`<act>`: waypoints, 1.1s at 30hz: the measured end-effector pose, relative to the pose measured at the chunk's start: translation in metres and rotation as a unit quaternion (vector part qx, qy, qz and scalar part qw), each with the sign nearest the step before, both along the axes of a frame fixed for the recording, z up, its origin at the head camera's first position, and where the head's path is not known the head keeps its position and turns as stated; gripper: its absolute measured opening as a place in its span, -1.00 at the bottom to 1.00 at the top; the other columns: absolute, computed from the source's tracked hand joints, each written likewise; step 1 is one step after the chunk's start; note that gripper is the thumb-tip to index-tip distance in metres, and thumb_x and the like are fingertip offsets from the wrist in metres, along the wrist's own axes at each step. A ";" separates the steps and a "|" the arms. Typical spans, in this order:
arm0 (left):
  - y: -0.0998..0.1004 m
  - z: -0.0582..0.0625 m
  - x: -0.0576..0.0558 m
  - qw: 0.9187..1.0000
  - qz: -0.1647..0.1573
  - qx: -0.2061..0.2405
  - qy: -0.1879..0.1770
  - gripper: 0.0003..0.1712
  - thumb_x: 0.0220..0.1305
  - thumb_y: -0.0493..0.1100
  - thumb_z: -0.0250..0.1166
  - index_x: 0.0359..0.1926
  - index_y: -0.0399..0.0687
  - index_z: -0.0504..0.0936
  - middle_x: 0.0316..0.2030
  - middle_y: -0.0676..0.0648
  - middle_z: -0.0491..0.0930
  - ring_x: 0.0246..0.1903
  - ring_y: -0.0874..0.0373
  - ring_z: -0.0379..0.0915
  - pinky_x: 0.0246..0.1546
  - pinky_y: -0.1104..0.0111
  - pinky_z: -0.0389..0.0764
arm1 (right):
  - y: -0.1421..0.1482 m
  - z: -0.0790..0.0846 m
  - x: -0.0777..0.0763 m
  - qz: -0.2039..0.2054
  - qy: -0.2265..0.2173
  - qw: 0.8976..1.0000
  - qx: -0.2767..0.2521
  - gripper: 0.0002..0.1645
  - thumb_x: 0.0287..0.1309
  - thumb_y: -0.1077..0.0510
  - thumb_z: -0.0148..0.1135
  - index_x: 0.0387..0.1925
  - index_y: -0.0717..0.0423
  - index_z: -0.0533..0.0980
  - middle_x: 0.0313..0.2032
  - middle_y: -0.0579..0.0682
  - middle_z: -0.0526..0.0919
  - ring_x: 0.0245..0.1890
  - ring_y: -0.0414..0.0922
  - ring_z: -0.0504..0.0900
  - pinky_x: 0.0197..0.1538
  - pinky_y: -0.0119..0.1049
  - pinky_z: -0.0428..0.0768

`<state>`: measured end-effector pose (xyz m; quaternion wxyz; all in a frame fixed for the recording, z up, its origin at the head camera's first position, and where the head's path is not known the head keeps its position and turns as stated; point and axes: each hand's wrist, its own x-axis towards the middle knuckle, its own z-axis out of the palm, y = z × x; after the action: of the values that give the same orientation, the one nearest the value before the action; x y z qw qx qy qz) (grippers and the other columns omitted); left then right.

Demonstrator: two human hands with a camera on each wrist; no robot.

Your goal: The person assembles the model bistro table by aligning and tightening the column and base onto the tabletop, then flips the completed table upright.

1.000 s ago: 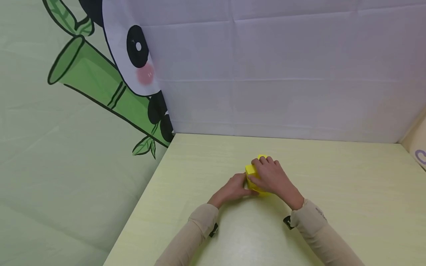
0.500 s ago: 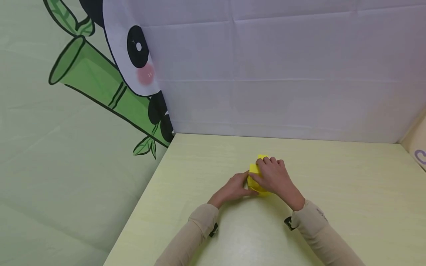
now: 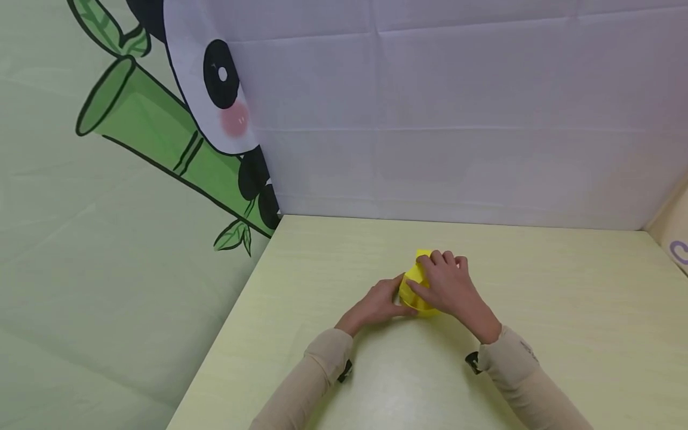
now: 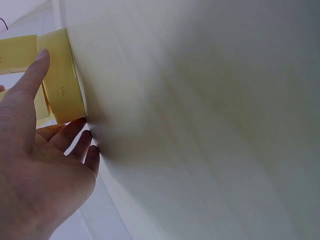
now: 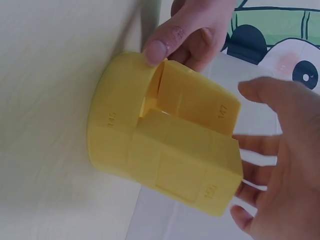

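A yellow plastic assembly point(image 3: 412, 276) stands on the table between both hands. In the right wrist view it has a round, ring-like base point(image 5: 112, 120) marked with a number, and two angular blocks point(image 5: 187, 165) rise out of it with a narrow gap between them. My left hand point(image 3: 378, 303) holds the base from the left, thumb on one side and fingers curved around the other, low against the tabletop. My right hand point(image 5: 290, 150) surrounds the blocks' top end; its thumb stands apart from them and its loosely bent fingers are at their far side, contact partly hidden.
The pale wooden table point(image 3: 537, 286) extends around the hands. Behind it hangs a white cloth point(image 3: 457, 119), and on the left a green cloth point(image 3: 107, 269) with a printed panda and bamboo drops past the table edge.
My right hand has shifted slightly right. The top of the yellow assembly has turned and moved a little right with it. The left hand stays nearly still at the base.
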<state>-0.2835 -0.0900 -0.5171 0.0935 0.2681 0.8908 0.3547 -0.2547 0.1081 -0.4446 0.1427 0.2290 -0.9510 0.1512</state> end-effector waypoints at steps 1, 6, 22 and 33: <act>0.000 0.000 0.000 1.000 0.000 -0.001 0.000 -0.20 0.25 0.13 0.52 0.42 0.05 0.43 0.12 0.17 0.56 0.06 0.27 0.44 0.25 0.33 0.46 | 0.001 0.000 0.000 0.012 0.001 1.000 0.000 -0.47 0.28 -0.09 0.37 0.06 0.25 0.59 -0.13 0.20 0.56 -0.07 0.21 0.45 -0.02 0.21 0.38; 0.000 0.003 0.003 1.000 0.011 -0.020 -0.009 -0.08 0.26 0.13 0.51 0.51 -0.04 0.34 0.29 0.04 0.51 0.24 0.14 0.41 0.36 0.24 0.39 | 0.004 0.000 0.002 0.031 -0.006 0.999 0.013 -0.48 0.26 -0.07 0.40 0.04 0.25 0.58 -0.18 0.15 0.56 -0.12 0.16 0.44 -0.03 0.20 0.40; 0.000 0.002 0.003 0.999 0.019 -0.048 -0.010 0.09 0.30 0.16 0.47 0.61 -0.18 0.12 0.48 -0.13 0.33 0.45 -0.02 0.24 0.45 0.16 0.26 | 0.004 0.000 0.009 0.005 -0.001 0.999 0.033 -0.40 0.19 -0.22 0.46 -0.15 0.25 0.58 -0.25 0.14 0.54 -0.17 0.15 0.44 -0.04 0.21 0.39; 0.000 0.004 0.005 0.999 0.020 -0.044 -0.010 0.08 0.31 0.16 0.46 0.62 -0.16 0.12 0.48 -0.11 0.33 0.45 -0.02 0.24 0.46 0.14 0.25 | 0.002 -0.004 0.011 0.013 0.023 0.999 0.041 -0.42 0.22 -0.22 0.42 -0.14 0.26 0.60 -0.22 0.15 0.55 -0.13 0.17 0.44 0.01 0.25 0.39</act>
<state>-0.2787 -0.0904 -0.5131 0.1072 0.2423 0.9098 0.3194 -0.2436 0.1105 -0.4490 0.1531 0.2502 -0.9499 0.1082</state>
